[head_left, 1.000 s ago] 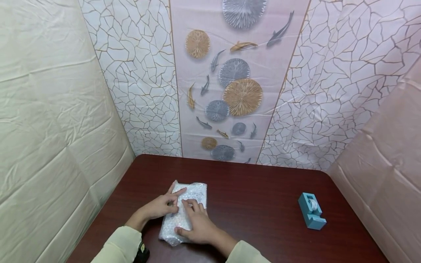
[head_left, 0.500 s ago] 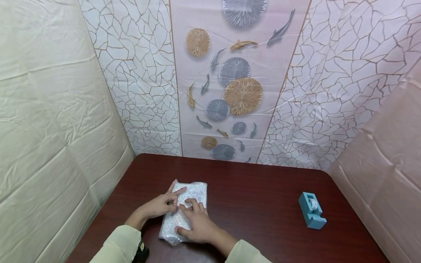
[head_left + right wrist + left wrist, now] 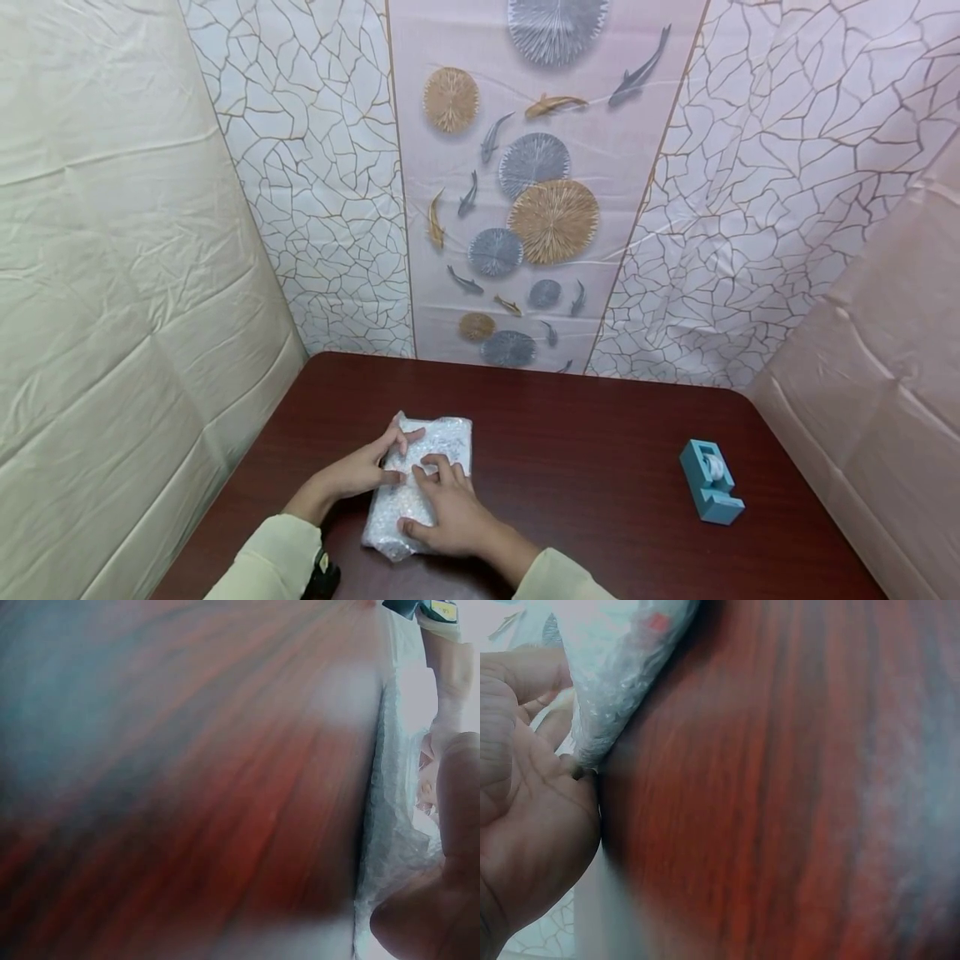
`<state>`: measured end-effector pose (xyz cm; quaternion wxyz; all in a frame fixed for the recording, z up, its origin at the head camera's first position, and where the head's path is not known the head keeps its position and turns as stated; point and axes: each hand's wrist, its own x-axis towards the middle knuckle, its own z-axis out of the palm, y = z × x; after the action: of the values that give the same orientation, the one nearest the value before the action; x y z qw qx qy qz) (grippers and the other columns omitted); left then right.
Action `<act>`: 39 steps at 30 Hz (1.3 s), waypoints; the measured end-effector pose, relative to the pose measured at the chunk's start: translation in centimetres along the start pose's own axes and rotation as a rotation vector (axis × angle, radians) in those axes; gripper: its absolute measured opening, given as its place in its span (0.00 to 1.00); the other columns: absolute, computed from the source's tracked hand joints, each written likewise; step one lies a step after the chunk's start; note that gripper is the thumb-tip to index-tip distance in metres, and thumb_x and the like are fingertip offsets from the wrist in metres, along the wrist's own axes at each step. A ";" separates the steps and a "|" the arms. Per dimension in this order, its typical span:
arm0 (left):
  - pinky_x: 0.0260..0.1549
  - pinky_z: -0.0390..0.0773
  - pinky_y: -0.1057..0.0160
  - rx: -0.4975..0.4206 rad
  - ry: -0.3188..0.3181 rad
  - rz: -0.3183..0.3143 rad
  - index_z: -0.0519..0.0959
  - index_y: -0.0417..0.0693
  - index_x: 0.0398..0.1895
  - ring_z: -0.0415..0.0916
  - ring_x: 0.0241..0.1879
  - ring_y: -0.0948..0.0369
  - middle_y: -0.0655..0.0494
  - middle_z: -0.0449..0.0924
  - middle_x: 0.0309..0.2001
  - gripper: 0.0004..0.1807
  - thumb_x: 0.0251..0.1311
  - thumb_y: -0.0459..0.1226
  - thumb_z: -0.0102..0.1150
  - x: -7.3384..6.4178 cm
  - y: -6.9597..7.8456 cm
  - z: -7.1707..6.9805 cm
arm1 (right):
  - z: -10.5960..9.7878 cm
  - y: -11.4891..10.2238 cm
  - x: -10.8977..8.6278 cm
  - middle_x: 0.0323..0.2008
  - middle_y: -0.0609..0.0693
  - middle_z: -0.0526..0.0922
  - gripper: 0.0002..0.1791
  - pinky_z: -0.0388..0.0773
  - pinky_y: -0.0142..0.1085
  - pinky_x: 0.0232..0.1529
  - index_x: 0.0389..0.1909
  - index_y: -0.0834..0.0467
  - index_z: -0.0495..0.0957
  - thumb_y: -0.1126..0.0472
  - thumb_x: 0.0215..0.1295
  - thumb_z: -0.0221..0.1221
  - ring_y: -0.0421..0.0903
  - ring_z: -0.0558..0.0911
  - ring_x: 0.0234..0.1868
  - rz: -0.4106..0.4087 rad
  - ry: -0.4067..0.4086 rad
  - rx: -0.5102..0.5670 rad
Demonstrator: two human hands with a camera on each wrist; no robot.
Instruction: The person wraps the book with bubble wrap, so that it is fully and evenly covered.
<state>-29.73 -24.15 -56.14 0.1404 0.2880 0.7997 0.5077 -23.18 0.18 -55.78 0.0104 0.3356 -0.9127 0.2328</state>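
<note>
A flat package in bubble wrap [image 3: 408, 504] lies on the table, tilted slightly, with a ragged wrap end toward the person. On its left side my left hand [image 3: 356, 471] rests, its thumb and fingers spread over the wrap's top face. My right hand [image 3: 457, 512] lies across the right side, thumb near the lower middle and fingertips on the wrap close to the left thumb. In the left wrist view, the wrap's corner [image 3: 604, 697] sits by the left hand's fingers, with a small red patch showing through. The right wrist view shows the wrap's edge [image 3: 386, 802] beside the right hand.
A blue tape dispenser [image 3: 708, 483] with a roll of clear tape stands at the right of the dark red-brown table [image 3: 585, 467]. Cloth-covered walls close in the table's back and sides. A black wrist device [image 3: 322, 577] is at the left sleeve.
My left index finger has moved away from the thumb, up the wrap. The right index fingertip has shifted slightly down and left. The package stays in place.
</note>
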 end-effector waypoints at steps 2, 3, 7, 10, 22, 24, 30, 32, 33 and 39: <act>0.79 0.22 0.21 -0.017 -0.005 -0.008 0.64 0.33 0.50 0.09 0.87 0.35 0.36 0.54 0.88 0.18 0.67 0.24 0.64 0.1 -0.1 0.0 | 0.0 0.0 0.0 0.78 0.57 0.66 0.49 0.75 0.55 0.71 0.83 0.62 0.69 0.33 0.74 0.63 0.53 0.74 0.70 0.009 -0.004 -0.001; 0.79 0.22 0.21 -0.020 -0.008 -0.013 0.64 0.34 0.51 0.10 0.87 0.35 0.36 0.54 0.88 0.18 0.67 0.24 0.63 0.1 -0.2 -0.1 | 0.1 0.0 0.0 0.78 0.57 0.66 0.49 0.75 0.55 0.71 0.83 0.62 0.68 0.33 0.74 0.63 0.53 0.74 0.70 0.013 -0.005 -0.002; 0.80 0.23 0.22 -0.017 -0.010 -0.035 0.65 0.37 0.54 0.11 0.87 0.36 0.38 0.54 0.88 0.15 0.74 0.29 0.61 0.2 -0.3 0.0 | 0.1 -0.1 -0.1 0.78 0.57 0.66 0.49 0.75 0.55 0.71 0.83 0.62 0.68 0.33 0.74 0.63 0.53 0.73 0.71 0.024 -0.011 -0.001; 0.80 0.22 0.22 0.002 -0.011 -0.041 0.67 0.39 0.54 0.12 0.88 0.35 0.40 0.53 0.89 0.14 0.79 0.35 0.61 0.3 -0.4 0.0 | 0.0 -0.2 -0.1 0.78 0.57 0.66 0.49 0.75 0.55 0.71 0.83 0.62 0.68 0.33 0.73 0.63 0.53 0.73 0.71 0.025 -0.010 -0.001; 0.77 0.19 0.20 0.002 -0.019 0.013 0.70 0.38 0.54 0.09 0.86 0.32 0.35 0.53 0.88 0.14 0.73 0.30 0.63 0.1 -0.7 0.1 | 0.2 -0.1 -0.2 0.78 0.57 0.66 0.50 0.76 0.55 0.70 0.82 0.63 0.69 0.33 0.72 0.64 0.53 0.72 0.70 0.029 -0.004 0.003; 0.77 0.18 0.20 -0.012 -0.028 0.027 0.70 0.38 0.54 0.07 0.86 0.33 0.35 0.53 0.88 0.14 0.73 0.29 0.63 0.1 -0.8 0.1 | 0.2 -0.1 -0.1 0.77 0.56 0.66 0.50 0.76 0.55 0.70 0.82 0.63 0.69 0.33 0.72 0.64 0.53 0.72 0.70 0.028 -0.003 0.004; 0.74 0.11 0.23 -0.085 -0.063 0.091 0.69 0.42 0.56 0.02 0.84 0.36 0.38 0.52 0.89 0.16 0.72 0.31 0.64 0.1 -1.1 -0.2 | 0.2 0.0 0.0 0.77 0.56 0.67 0.49 0.76 0.53 0.69 0.81 0.63 0.70 0.34 0.71 0.64 0.53 0.72 0.69 0.023 0.005 -0.003; 0.72 0.08 0.23 -0.091 -0.076 0.104 0.69 0.43 0.56 0.01 0.83 0.36 0.39 0.52 0.89 0.16 0.72 0.32 0.64 0.0 -1.1 -0.3 | 0.2 0.0 0.0 0.77 0.56 0.67 0.49 0.76 0.53 0.69 0.81 0.63 0.70 0.34 0.71 0.64 0.53 0.72 0.69 0.026 0.002 -0.001; 0.73 0.09 0.23 -0.090 -0.072 0.096 0.70 0.43 0.55 0.01 0.84 0.36 0.39 0.53 0.89 0.16 0.72 0.33 0.65 0.0 -1.1 -0.3 | 0.2 0.0 0.0 0.77 0.56 0.67 0.49 0.76 0.52 0.68 0.81 0.62 0.70 0.34 0.71 0.64 0.52 0.72 0.69 0.027 0.001 -0.003; 0.74 0.15 0.18 -0.003 -0.056 0.089 0.71 0.41 0.52 0.06 0.84 0.31 0.33 0.53 0.87 0.15 0.71 0.35 0.66 0.1 -0.8 -0.5 | 0.1 -0.2 0.2 0.77 0.54 0.67 0.48 0.76 0.50 0.67 0.81 0.61 0.71 0.34 0.70 0.64 0.51 0.72 0.68 0.037 -0.004 -0.024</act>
<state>-30.30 -24.67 -56.60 0.1406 0.3371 0.7811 0.5065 -23.21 -0.10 -55.74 0.0083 0.3192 -0.9214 0.2214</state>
